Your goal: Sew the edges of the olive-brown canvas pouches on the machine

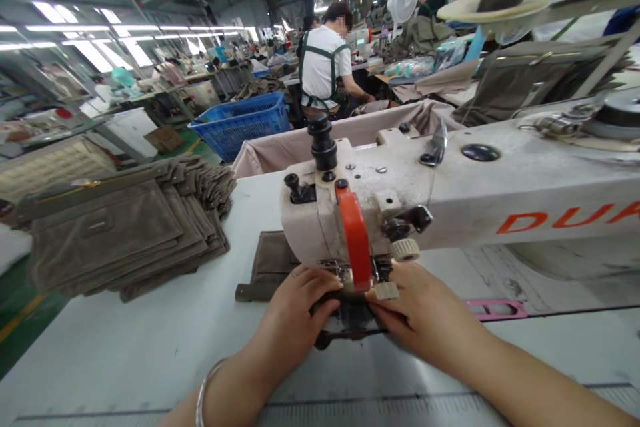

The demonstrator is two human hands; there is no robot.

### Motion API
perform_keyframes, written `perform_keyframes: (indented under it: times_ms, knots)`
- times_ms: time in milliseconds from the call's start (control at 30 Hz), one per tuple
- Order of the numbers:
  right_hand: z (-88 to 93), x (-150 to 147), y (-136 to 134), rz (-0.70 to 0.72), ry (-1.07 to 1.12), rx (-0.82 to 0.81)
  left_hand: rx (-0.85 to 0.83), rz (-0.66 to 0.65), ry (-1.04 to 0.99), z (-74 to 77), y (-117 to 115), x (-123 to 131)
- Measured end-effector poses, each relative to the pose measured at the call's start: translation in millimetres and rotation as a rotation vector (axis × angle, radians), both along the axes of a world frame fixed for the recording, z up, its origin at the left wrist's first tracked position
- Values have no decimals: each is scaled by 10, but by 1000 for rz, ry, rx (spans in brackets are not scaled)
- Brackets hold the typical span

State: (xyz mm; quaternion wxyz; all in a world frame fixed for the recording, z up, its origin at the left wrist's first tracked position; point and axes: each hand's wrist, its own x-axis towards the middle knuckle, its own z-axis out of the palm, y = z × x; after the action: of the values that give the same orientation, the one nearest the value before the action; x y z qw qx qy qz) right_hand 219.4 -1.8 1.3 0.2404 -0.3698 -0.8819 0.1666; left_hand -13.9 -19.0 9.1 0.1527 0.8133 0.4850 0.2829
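Note:
A cream sewing machine (450, 193) with a red lever guard (354, 240) stands on the white table (150, 340). Under its head lies a grey-brown fabric piece (270, 263). My left hand (295, 310) rests on that fabric just left of the needle area, fingers curled and pressed down on it. My right hand (417, 310) presses the fabric from the right side, fingers bent toward the presser foot. The needle and the cloth between my fingertips are mostly hidden by the machine head.
A fanned stack of grey-brown fabric pieces (125, 230) lies at the table's left. A blue plastic crate (243, 121) stands behind. A person in a white shirt (325, 60) sits at another station. A pink mark (495, 309) is on the table at right.

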Motion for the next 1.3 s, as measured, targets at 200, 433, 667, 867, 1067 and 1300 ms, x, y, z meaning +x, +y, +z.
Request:
perform_keyframes:
  times_ms: [200,433,667,867,1067,1300]
  knots:
    - [7,-8,21,4,4,-8,-78,11,-88,6,35,13]
    - [33,-15,-3,-14,30,-41,41,-114,57,30,1,60]
    - [11,-78,-58,-18,145,-3,93,-175,110,82,-26,90]
    - [14,-104,-40,7,172,-36,14,5,101,45,-46,60]
    - [44,-48,-41,-62,175,-111,-38,87,132,28,-10,49]
    - [46,-46,-18,-34,111,-99,-147,122,-28,-12,43,8]
